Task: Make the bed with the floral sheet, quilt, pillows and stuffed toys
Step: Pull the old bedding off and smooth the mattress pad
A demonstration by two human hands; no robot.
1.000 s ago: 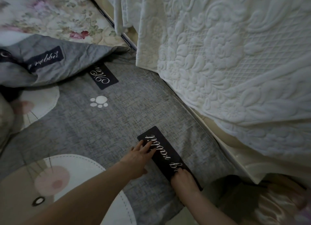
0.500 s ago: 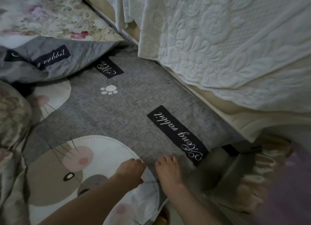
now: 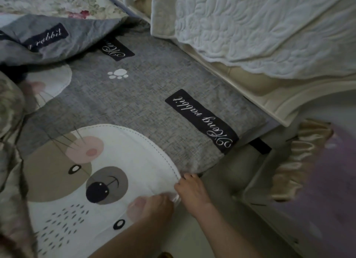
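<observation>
The bed (image 3: 227, 173) fills the view, with a white cover (image 3: 250, 30) draped over the cream board (image 3: 285, 105) at its right end. The grey quilt (image 3: 134, 103) lies spread across most of the bed. It is flat toward the board but folded back on itself at the far left, where the floral sheet (image 3: 57, 1) shows bare beyond it. Both your hands are at the near edge. The right hand (image 3: 192, 190) pinches the quilt's hem, and the left hand (image 3: 152, 205), blurred, appears to clutch the same hem just beside it. By the look of it, you are squaring the quilt to this edge. Move the two grips apart along the hem and pull evenly toward you, so the corner by the board hangs straight. After that, the fold at the far left needs flattening over the sheet.
</observation>
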